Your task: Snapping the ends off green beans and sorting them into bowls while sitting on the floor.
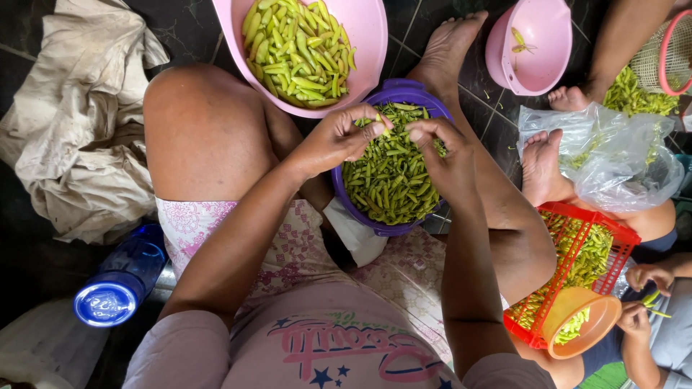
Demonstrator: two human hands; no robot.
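Our left hand (339, 137) and right hand (443, 155) pinch one green pod (384, 128) between them over the purple bowl (389, 94) of pods in our lap. Pink basin (364, 29) of pods touches it at 12 o'clock. Second pink basin (537, 50) at 2, red basket (613, 238) at 4, blue bottle (119, 281) at 8, crumpled cloth (79, 122) at 9. Dark floor (21, 29) shows only between them.

Both forearms reaching forward, left hand (337, 138) and right hand (441, 153) meeting at the fingertips, fingers pinched
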